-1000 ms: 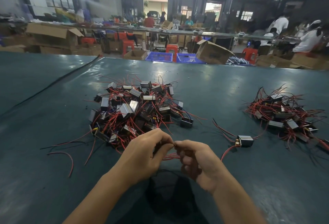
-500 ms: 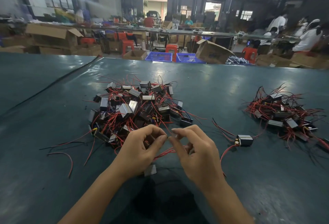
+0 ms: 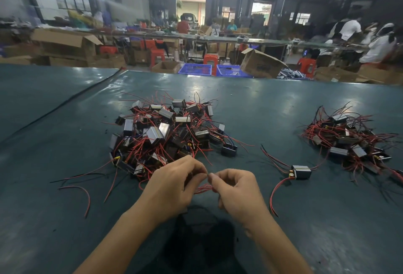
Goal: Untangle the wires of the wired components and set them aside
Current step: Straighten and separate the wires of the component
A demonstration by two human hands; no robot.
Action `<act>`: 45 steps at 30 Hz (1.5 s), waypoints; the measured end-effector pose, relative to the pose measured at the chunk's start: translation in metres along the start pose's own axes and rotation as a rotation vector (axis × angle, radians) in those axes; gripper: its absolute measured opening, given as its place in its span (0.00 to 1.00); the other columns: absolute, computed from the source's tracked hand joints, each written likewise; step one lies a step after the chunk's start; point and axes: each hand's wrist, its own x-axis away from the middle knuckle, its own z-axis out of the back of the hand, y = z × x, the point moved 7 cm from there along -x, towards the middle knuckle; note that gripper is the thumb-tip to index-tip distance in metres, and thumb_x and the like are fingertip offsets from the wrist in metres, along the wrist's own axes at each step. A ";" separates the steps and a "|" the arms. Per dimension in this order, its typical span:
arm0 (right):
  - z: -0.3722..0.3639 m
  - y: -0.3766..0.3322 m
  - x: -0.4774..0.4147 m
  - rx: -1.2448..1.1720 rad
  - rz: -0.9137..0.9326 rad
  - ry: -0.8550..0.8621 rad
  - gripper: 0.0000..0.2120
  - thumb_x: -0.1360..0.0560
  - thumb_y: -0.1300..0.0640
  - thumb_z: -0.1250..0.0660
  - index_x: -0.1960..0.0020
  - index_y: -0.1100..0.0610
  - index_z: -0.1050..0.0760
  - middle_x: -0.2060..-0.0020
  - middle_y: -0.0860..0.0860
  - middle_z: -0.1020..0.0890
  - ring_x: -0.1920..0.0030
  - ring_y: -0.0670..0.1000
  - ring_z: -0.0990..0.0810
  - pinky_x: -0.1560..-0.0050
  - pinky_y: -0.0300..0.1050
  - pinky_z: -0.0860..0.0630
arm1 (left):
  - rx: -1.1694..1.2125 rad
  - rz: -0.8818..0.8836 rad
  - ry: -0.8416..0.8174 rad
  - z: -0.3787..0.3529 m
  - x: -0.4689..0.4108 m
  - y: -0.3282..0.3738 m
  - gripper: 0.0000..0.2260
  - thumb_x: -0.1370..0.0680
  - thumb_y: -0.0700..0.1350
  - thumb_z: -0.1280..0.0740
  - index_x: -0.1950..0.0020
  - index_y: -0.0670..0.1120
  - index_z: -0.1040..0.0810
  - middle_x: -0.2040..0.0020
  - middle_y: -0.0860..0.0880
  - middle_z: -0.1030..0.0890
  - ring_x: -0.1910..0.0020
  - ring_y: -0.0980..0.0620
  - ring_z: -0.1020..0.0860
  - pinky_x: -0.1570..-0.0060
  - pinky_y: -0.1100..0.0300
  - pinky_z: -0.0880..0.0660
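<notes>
A tangled heap of small boxy components with red and black wires (image 3: 165, 134) lies in the middle of the dark green table (image 3: 65, 197). Just in front of it, my left hand (image 3: 172, 186) and my right hand (image 3: 237, 193) meet fingertip to fingertip, both pinching thin red wires (image 3: 202, 187) that run between them. The component on those wires is hidden under my hands. A single component (image 3: 302, 171) with loose red and black leads lies to the right. Farther right sits a second, smaller heap (image 3: 349, 140).
Loose red and black wires (image 3: 80, 188) trail over the table left of my hands. The table's far edge runs across the view, with cardboard boxes (image 3: 261, 65), blue crates (image 3: 195, 69), red stools and several people at a long bench beyond it.
My hands have closed together again and lowered a little; the fingers that had been spread over the wires now pinch them tip to tip. The small component seen under my left hand is now hidden.
</notes>
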 end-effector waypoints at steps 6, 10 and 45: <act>-0.001 0.006 0.001 -0.084 -0.102 -0.049 0.12 0.23 0.59 0.31 0.65 0.59 0.22 0.78 0.47 0.26 0.80 0.43 0.31 0.79 0.35 0.35 | -0.058 -0.038 -0.019 -0.002 0.001 0.002 0.03 0.23 0.46 0.33 0.53 0.48 0.21 0.59 0.59 0.22 0.63 0.61 0.26 0.64 0.64 0.27; 0.006 -0.027 0.007 0.382 0.415 0.037 0.06 0.26 0.55 0.28 0.61 0.51 0.21 0.68 0.42 0.21 0.71 0.44 0.24 0.69 0.40 0.26 | 0.159 0.094 -0.021 -0.002 0.000 -0.012 0.01 0.23 0.46 0.32 0.53 0.50 0.21 0.62 0.61 0.22 0.64 0.61 0.24 0.64 0.71 0.30; 0.017 -0.014 -0.002 -0.065 0.200 0.133 0.05 0.24 0.54 0.31 0.57 0.51 0.19 0.62 0.48 0.15 0.63 0.42 0.20 0.60 0.33 0.24 | 0.590 0.434 0.050 -0.007 0.000 -0.028 0.04 0.23 0.41 0.31 0.55 0.48 0.19 0.64 0.52 0.17 0.66 0.57 0.21 0.64 0.66 0.24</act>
